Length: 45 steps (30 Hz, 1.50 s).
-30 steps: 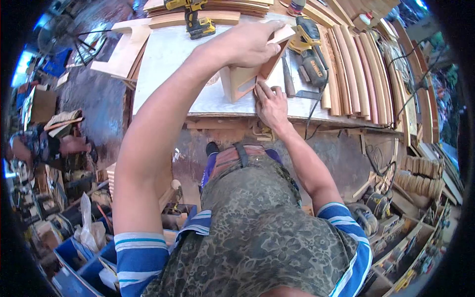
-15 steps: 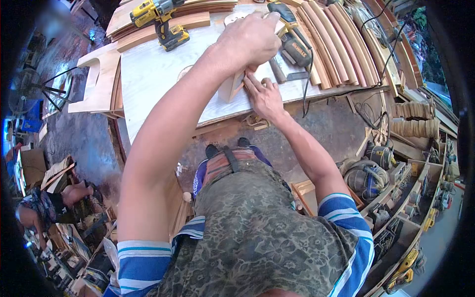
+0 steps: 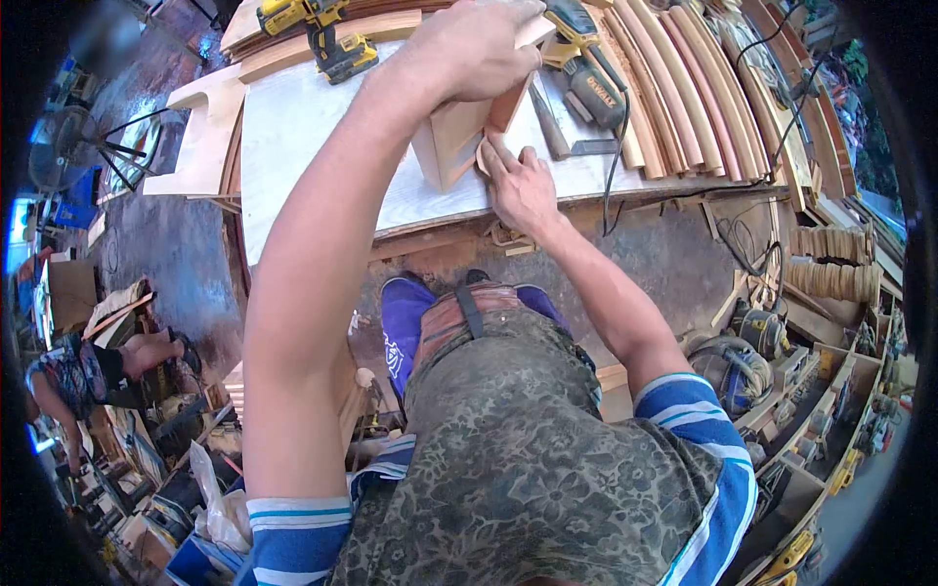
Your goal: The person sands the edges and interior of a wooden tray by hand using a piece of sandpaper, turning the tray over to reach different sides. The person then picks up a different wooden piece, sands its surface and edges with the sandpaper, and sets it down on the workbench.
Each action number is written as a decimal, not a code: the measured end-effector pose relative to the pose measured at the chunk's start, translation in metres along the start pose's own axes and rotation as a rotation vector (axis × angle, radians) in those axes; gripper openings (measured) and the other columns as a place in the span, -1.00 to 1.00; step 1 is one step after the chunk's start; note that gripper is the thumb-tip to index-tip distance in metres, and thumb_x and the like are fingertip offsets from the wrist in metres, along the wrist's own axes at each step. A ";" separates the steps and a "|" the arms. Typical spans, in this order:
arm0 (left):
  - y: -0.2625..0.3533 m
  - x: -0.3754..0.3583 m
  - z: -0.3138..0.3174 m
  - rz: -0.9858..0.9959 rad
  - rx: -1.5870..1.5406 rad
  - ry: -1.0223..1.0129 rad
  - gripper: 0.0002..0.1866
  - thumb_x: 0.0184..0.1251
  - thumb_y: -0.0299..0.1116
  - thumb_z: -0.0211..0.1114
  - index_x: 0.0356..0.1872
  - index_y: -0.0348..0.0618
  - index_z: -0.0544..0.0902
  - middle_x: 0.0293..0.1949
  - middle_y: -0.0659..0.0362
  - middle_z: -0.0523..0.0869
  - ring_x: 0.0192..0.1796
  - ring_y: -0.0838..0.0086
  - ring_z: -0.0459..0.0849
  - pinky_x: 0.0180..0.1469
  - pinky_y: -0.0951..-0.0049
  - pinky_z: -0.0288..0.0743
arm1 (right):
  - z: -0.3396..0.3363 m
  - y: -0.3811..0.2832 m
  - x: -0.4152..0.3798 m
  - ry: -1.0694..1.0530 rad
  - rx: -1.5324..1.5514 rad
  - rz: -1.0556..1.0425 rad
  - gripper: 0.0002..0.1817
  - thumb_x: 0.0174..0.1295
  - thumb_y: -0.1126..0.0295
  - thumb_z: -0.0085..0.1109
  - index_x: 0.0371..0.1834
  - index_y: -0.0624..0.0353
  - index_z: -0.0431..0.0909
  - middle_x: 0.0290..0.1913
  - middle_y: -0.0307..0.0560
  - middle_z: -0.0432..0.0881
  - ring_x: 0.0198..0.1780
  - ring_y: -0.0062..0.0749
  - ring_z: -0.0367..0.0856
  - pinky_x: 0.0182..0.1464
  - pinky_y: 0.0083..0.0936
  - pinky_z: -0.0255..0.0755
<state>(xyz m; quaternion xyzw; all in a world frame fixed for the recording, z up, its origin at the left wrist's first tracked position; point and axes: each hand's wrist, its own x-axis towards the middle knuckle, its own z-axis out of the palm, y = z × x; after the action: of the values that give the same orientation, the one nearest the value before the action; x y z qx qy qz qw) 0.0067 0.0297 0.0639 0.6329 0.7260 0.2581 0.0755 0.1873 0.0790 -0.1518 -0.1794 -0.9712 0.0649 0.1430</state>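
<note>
My left hand point(image 3: 481, 51) is closed on the upper part of a small open wooden frame point(image 3: 451, 146), which stands tilted on the white worktop point(image 3: 293, 161). My right hand point(image 3: 525, 188) is at the frame's lower inner edge. Its index and middle fingers press a small thin tan piece point(image 3: 482, 159) there; what this piece is, I cannot make out. Right of the frame lie a wooden-handled tool point(image 3: 549, 125) and a dark flat metal piece point(image 3: 594, 147). A yellow-black DeWalt sander point(image 3: 589, 83) with a dust box lies beyond them.
A yellow cordless drill point(image 3: 337, 49) stands at the back left by stacked boards point(image 3: 381, 27). Curved wooden strips point(image 3: 674, 93) lie on the right, near a black cable point(image 3: 614, 186). Another person point(image 3: 93, 376) is low at the far left. Tool shelves point(image 3: 811, 444) line the right.
The view has shifted a little. My left hand and the wooden frame sit higher in view, with more of the frame's inside showing. My right fingers remain at its lower edge.
</note>
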 end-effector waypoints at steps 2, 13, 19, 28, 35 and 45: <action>0.001 -0.001 0.004 0.005 0.065 0.078 -0.38 0.43 -0.14 0.23 0.46 -0.15 0.50 0.20 -0.22 0.71 0.24 -0.10 0.70 0.32 0.11 0.55 | -0.001 0.003 -0.003 -0.029 -0.031 -0.023 -0.37 0.23 0.39 0.07 0.45 0.19 0.48 0.48 -0.03 0.53 0.09 0.11 0.61 0.03 -0.02 0.57; 0.008 0.001 -0.005 -0.051 0.086 -0.023 -0.36 0.43 -0.12 0.24 0.48 -0.13 0.49 0.26 -0.20 0.69 0.27 -0.09 0.68 0.36 0.11 0.53 | 0.002 0.023 0.019 -0.052 -0.055 -0.097 -0.38 0.27 0.39 0.03 0.46 0.20 0.44 0.54 -0.06 0.46 0.09 0.06 0.64 -0.04 -0.04 0.59; 0.004 0.002 -0.007 -0.031 0.080 0.017 -0.35 0.42 -0.12 0.26 0.49 -0.13 0.49 0.27 -0.20 0.68 0.27 -0.08 0.68 0.37 0.11 0.52 | -0.005 0.018 0.007 -0.086 -0.116 -0.134 -0.40 0.27 0.38 0.04 0.44 0.18 0.46 0.46 -0.08 0.53 0.07 0.02 0.63 -0.04 -0.08 0.62; 0.004 0.002 -0.007 -0.059 0.047 0.003 -0.34 0.42 -0.12 0.29 0.51 -0.10 0.47 0.22 -0.24 0.71 0.24 -0.10 0.71 0.34 0.11 0.54 | -0.007 0.023 0.020 -0.138 -0.107 -0.133 -0.49 0.29 0.37 0.05 0.33 0.15 0.52 0.46 -0.05 0.53 0.16 0.01 0.61 0.02 -0.09 0.62; 0.006 0.001 -0.006 -0.061 0.056 0.017 -0.34 0.41 -0.12 0.32 0.50 -0.07 0.49 0.21 -0.21 0.72 0.21 -0.06 0.73 0.29 0.11 0.57 | -0.007 0.030 0.013 -0.157 -0.071 -0.186 -0.61 0.32 0.36 0.03 0.20 0.11 0.58 0.47 -0.05 0.52 0.20 -0.01 0.60 0.02 -0.10 0.59; 0.010 0.000 -0.005 -0.120 0.066 -0.002 -0.34 0.40 -0.12 0.32 0.51 -0.02 0.48 0.21 -0.19 0.73 0.18 -0.07 0.74 0.29 0.10 0.57 | -0.003 0.032 0.008 -0.133 0.008 -0.176 -0.50 0.26 0.37 0.12 0.31 0.06 0.55 0.43 -0.14 0.57 0.20 0.03 0.58 0.10 -0.06 0.54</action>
<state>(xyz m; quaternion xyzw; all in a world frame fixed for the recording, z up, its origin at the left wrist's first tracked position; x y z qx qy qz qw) 0.0129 0.0291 0.0730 0.5908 0.7707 0.2281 0.0707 0.1915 0.1116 -0.1525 -0.0880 -0.9903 0.0676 0.0842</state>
